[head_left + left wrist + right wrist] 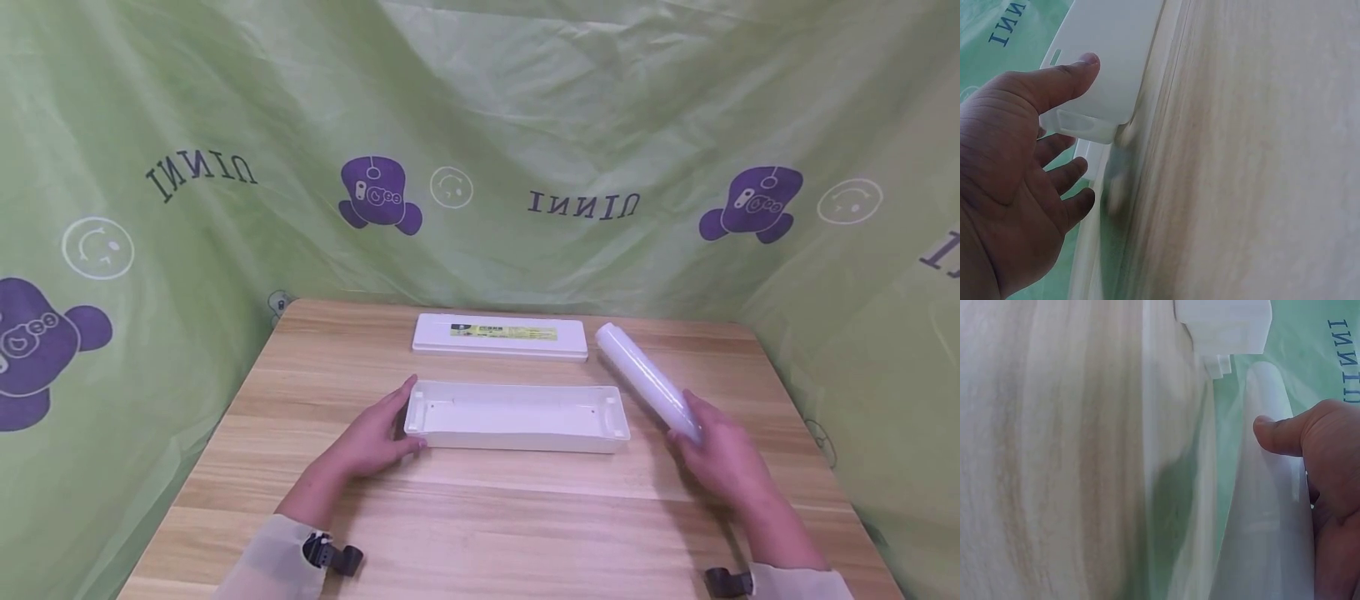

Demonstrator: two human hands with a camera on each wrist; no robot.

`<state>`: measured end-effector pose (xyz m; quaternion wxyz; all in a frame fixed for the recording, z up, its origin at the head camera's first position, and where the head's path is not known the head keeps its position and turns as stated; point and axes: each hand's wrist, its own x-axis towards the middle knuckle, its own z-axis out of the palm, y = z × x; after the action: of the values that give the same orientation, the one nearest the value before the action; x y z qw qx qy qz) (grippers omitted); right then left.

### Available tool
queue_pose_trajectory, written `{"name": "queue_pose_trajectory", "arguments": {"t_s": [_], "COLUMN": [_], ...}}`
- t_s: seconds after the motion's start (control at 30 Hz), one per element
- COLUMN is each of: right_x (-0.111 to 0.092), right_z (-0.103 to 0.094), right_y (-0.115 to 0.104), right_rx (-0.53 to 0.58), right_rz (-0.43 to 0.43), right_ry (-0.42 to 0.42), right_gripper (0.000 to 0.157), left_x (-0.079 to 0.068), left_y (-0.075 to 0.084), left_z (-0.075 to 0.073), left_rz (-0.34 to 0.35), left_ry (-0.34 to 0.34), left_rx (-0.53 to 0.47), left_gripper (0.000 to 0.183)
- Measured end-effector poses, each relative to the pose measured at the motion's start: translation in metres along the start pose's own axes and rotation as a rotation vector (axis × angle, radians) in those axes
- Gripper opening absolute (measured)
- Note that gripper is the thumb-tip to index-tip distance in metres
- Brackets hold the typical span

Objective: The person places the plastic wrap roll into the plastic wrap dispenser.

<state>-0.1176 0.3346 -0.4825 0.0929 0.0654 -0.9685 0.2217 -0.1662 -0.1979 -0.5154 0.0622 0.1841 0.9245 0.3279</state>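
Note:
An open white plastic box (517,442), long and shallow, lies crosswise on the wooden table, its inside bare. At its left end my left hand (371,437) grips it, thumb at the front wall and fingers at the far side. In the left wrist view that thumb (1069,81) lies flat against the white wall. Off to the right, my right hand (723,454) holds a roll of cling film (643,373) by its near end. The roll slants away to the upper left, and the thumb (1279,436) lies across it in the right wrist view.
Behind the box lies its long white lid (435,337) with a yellow printed label (502,332). The wooden table (480,517) ends at a green patterned curtain (480,258) on the back and both sides.

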Motion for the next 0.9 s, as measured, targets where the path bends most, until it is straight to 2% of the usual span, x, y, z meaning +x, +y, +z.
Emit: {"name": "queue_pose_trajectory", "arguments": {"t_s": [0.3, 0.9], "right_x": [0.003, 0.008], "right_z": [-0.002, -0.005], "right_y": [-0.006, -0.016], "right_rx": [-0.006, -0.037], "right_rz": [-0.081, -0.145], "right_ry": [0.064, 0.076], "right_gripper": [0.072, 0.071], "left_x": [-0.001, 0.0], "left_y": [-0.001, -0.003], "left_z": [0.002, 0.003], "left_rz": [-0.008, -0.002], "left_ry": [-0.003, -0.01], "left_rx": [-0.018, -0.041], "left_gripper": [0.104, 0.103]}}
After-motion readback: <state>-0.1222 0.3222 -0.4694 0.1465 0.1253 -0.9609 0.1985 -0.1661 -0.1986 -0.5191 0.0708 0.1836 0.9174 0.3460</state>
